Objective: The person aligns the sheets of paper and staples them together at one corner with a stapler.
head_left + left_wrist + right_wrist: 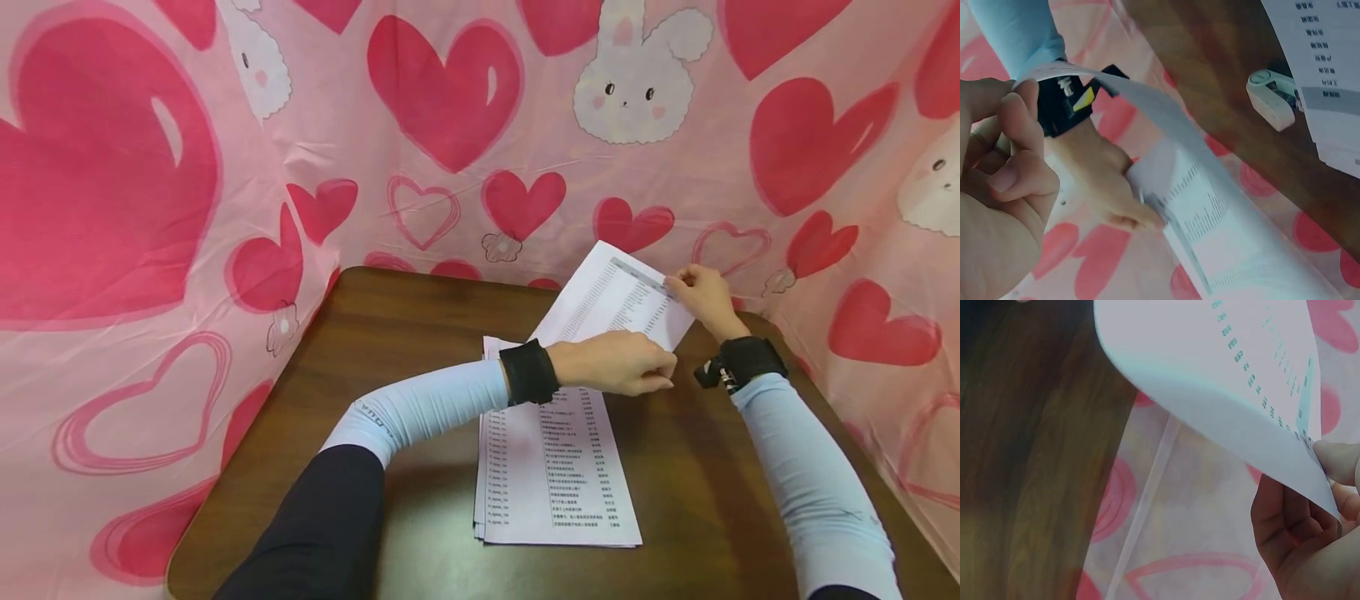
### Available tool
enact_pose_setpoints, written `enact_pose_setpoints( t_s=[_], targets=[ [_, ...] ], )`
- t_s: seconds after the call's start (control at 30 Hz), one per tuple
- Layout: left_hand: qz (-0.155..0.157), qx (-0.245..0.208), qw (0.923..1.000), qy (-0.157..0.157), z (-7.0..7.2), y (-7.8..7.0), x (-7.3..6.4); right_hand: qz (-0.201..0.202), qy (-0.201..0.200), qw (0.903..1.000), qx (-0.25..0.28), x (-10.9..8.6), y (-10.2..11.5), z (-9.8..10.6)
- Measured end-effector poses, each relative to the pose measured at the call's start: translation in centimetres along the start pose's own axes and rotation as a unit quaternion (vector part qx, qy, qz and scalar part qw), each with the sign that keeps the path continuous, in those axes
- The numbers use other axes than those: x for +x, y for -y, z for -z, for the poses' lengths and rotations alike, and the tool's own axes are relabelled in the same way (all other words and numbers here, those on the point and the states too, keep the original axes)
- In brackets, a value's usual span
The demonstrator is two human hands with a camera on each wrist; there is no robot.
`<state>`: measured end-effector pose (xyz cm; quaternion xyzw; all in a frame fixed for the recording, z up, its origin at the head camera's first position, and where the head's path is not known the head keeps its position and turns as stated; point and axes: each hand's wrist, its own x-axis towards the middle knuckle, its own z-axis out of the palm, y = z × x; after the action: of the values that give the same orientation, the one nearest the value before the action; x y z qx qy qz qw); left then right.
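A printed sheet of paper [592, 292] is lifted at a slant over the back of the table. My right hand [705, 300] pinches its upper right corner between thumb and fingers. Along the sheet's right side, my left hand [618, 363] pinches the edge, as the left wrist view shows at the fingertips [1005, 178]. The sheet [1210, 406] bows between the two hands in the right wrist view. Below lies a stack of printed sheets [577, 492], slightly uneven at its left edge. My left forearm covers part of the stack.
The brown wooden table [420, 317] has rounded corners. A pink cloth with hearts and rabbits [450, 208] hangs close behind and beside it. In the left wrist view, a small white device [1272, 100] of unclear kind lies by the stack.
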<state>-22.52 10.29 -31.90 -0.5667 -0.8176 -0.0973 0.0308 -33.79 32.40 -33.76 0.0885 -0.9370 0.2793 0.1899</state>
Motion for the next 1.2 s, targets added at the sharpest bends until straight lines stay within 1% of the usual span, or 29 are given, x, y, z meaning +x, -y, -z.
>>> enact_pose_setpoints(
  t_s=[0.13,0.33,0.43,0.63,0.87,0.97,1.03,1.2],
  targets=[
    [-0.013,-0.012,0.9998,0.011,-0.4,-0.6,-0.1,0.013,0.01,0.9998,0.007,0.3,1.1,-0.3],
    [-0.041,-0.018,0.9986,0.029,-1.0,-1.8,0.1,0.024,0.046,0.9983,0.025,0.7,2.8,-1.1],
    [-0.053,-0.021,0.9978,0.035,-1.3,-2.2,0.1,0.036,0.053,0.9976,0.027,0.9,3.6,-1.6],
    [-0.05,-0.027,0.9971,0.051,-1.9,-3.0,-0.2,0.052,0.069,0.9954,0.043,0.7,5.1,-2.4],
    [-0.051,-0.014,0.9971,0.056,-2.6,-4.1,-0.8,0.064,0.085,0.9933,0.045,0.8,6.3,-3.4],
    [-0.057,-0.014,0.9966,0.058,-3.1,-4.5,-0.9,0.078,0.099,0.991,0.045,0.7,6.6,-4.4],
    [-0.059,-0.019,0.9963,0.059,-3.4,-4.8,-1.1,0.088,0.115,0.9884,0.044,0.5,6.8,-5.3],
    [-0.058,-0.025,0.9958,0.066,-4.6,-5.4,-1.2,0.106,0.148,0.9825,0.04,-0.3,7.0,-7.0]
  ],
)
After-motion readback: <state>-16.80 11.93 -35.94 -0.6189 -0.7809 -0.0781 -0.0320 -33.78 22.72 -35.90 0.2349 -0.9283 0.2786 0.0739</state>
